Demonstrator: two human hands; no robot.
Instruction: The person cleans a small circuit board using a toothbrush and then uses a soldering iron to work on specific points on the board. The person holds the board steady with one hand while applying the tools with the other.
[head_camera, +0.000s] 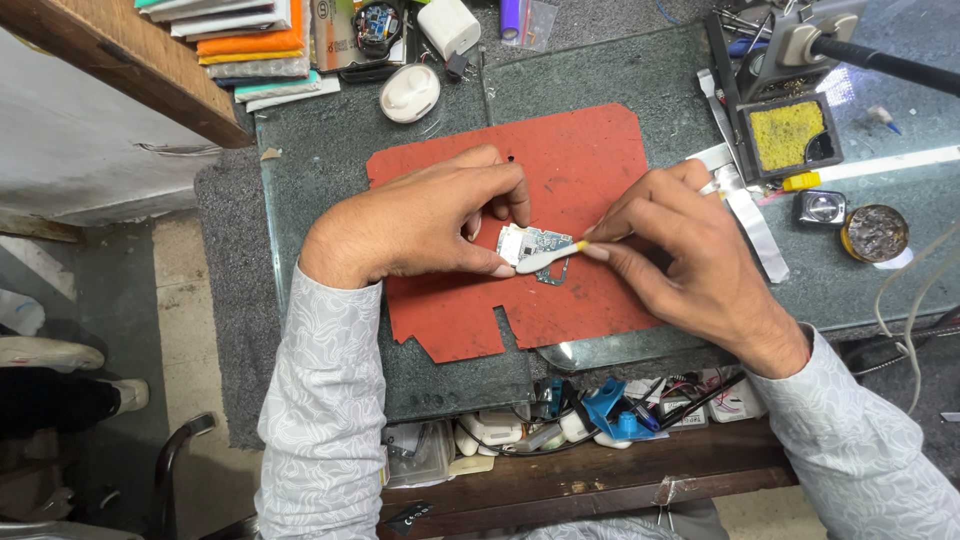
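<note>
Pinching a small circuit board (527, 245) at the centre of the frame, the left hand (420, 222) has its thumb and fingers closed narrowly on the board's left edge, pressing it flat on a red-brown work mat (585, 160). The right hand (680, 250) comes in from the right, fingers closed around a slim white tool with a yellowish tip (550, 258) — a small brush or applicator, I cannot tell which. Its long axis runs nearly level, tilted slightly up toward the right, and its white end lies across the board's lower edge, touching it. Both hands meet at the board; the left covers part of it, the right reaches it only through the tool.

The mat lies on a dark green glass-topped bench (330, 170). In the upper right of the frame a soldering stand (790, 130) holds a yellow sponge in its tray, and just right of it, lower, a round tin (875, 233) holds dark, crumbly matter. A white rounded case (409, 92) sits above the mat, near stacked boxes (250, 40) in the upper left. Along the bottom edge a wooden ledge (600, 470) carries a clutter of chargers, wires and a blue plastic part — too tangled to sort out.
</note>
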